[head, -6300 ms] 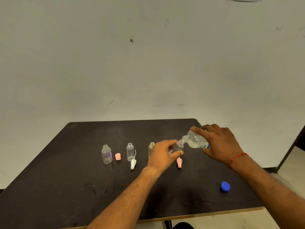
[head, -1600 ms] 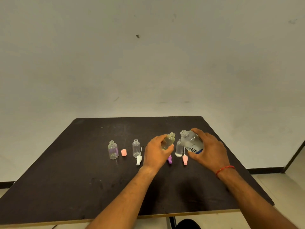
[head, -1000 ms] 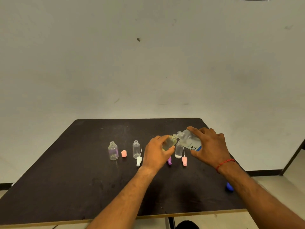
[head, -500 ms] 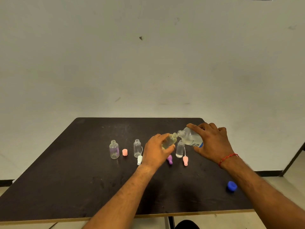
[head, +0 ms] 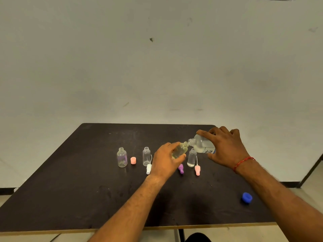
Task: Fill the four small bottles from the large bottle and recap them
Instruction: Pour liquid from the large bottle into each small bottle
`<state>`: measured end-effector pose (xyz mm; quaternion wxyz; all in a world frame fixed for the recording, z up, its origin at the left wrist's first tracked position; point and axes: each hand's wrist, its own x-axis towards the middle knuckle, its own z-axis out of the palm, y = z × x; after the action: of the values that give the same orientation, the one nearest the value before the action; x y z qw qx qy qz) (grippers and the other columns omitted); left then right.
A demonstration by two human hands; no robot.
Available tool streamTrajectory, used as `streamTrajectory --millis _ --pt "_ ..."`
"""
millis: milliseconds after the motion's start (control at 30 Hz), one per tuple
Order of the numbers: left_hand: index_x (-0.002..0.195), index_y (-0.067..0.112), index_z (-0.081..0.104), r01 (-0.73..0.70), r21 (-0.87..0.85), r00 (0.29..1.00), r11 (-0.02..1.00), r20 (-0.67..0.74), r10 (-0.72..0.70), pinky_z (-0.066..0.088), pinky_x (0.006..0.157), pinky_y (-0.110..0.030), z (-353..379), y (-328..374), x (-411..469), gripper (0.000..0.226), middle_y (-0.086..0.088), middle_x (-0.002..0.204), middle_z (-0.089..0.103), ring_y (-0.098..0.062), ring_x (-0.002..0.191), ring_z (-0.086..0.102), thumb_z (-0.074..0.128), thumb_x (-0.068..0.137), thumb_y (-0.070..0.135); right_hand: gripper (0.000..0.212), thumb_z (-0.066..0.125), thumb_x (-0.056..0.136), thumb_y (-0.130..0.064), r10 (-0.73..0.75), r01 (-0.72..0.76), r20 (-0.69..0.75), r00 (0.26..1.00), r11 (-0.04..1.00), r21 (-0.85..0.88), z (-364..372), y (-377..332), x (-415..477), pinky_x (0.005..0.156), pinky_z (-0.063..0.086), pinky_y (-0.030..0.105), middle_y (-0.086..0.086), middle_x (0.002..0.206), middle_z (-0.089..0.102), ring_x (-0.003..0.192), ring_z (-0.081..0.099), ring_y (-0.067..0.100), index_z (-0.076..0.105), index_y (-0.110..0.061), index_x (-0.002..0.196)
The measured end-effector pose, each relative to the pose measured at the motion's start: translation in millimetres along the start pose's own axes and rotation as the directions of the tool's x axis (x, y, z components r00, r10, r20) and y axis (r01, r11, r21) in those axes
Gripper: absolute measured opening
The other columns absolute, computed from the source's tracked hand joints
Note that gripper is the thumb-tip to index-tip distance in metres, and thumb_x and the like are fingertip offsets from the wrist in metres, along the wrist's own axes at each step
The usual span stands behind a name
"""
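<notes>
Yellowish bottle (head: 180,149) now meets tipped large bottle (head: 201,145), upright earlier

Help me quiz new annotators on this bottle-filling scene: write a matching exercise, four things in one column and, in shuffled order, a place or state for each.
Things
1. large bottle
2. yellowish small bottle
3. blue cap
4. purple-tinted small bottle

Place or state
A. stands uncapped at the left end of the row
B. held tilted in the right hand
C. lies alone near the right front of the table
D. held tilted in the left hand

Pairs: 1-B, 2-D, 3-C, 4-A
</notes>
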<state>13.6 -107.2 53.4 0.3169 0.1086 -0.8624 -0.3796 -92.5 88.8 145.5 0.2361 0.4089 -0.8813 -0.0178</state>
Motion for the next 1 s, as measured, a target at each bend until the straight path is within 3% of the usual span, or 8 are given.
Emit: streamTrajectory --millis 1000 --pt "0.125 0.032 0.068 0.005 -0.029 1.0 1.0 -0.005 -0.005 0.056 0.09 -0.037 1.4 -0.9 -1.5 0.04 0.012 0.106 0.067 -0.007 0.099 0.062 0.076 0.086 0.036 0.081 0.068 0.077 -0.047 -0.048 0.051 0.037 0.998 0.996 -0.072 -7.6 1.3 8.1 0.091 0.033 0.041 -0.006 0.124 0.05 0.117 0.045 0.018 0.026 -0.046 0.146"
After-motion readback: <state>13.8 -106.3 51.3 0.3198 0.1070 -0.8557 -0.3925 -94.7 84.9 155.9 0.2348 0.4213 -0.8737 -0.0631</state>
